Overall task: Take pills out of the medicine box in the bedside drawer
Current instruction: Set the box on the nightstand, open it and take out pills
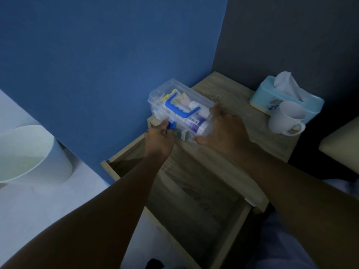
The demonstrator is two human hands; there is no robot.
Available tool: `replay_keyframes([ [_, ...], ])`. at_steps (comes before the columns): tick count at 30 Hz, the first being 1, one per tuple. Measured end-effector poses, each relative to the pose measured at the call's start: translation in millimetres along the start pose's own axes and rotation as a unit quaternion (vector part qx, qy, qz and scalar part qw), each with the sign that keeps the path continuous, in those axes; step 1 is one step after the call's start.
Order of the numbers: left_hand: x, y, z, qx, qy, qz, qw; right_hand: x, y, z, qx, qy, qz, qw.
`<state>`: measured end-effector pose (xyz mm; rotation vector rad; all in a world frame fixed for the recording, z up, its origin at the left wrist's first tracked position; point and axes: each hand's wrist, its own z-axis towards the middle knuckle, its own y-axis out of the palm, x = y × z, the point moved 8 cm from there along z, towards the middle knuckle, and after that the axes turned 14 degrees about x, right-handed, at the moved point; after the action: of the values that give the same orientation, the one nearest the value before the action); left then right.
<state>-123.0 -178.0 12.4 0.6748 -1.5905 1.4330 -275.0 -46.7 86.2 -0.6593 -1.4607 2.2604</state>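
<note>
A clear plastic medicine box (175, 98) with a blue handle on its lid stands on the top of the wooden bedside table (252, 136), against the blue wall. Packets and a purple-white bottle show through its walls. My left hand (159, 139) pinches the small blue latch (172, 125) on the box's near side. My right hand (223, 129) is spread against the box's right end, fingers on the lid edge. The drawer (194, 191) below stands pulled out and looks dark inside.
A light blue tissue box (272, 94) and a white mug (285, 118) stand at the back right of the table top. A white bin (33, 154) sits on the floor at the left. A cushion edge (342, 148) shows at the right.
</note>
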Motion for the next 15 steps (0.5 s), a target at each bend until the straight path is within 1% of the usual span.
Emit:
replay_keyframes([
  [5,7,0,-5,-0.068,0.073,0.075,0.992,-2,-9,6,-0.022,0.003,-0.015,1.0],
  [7,10,-3,-5,-0.079,0.099,0.078,0.989,-1,-18,11,-0.03,0.004,-0.014,0.999],
  [8,13,-5,-5,-0.081,0.102,0.074,0.989,1,-25,14,-0.035,0.015,0.0,0.999],
  [10,18,-10,-4,-0.076,0.109,0.073,0.988,6,-39,20,-0.036,0.047,0.063,0.996],
  [13,33,-12,-3,-0.082,0.154,0.093,0.98,13,-63,33,-0.003,0.061,0.141,0.988],
  [15,44,-7,-4,-0.108,0.195,0.13,0.966,19,-79,44,0.051,0.046,0.141,0.988],
])
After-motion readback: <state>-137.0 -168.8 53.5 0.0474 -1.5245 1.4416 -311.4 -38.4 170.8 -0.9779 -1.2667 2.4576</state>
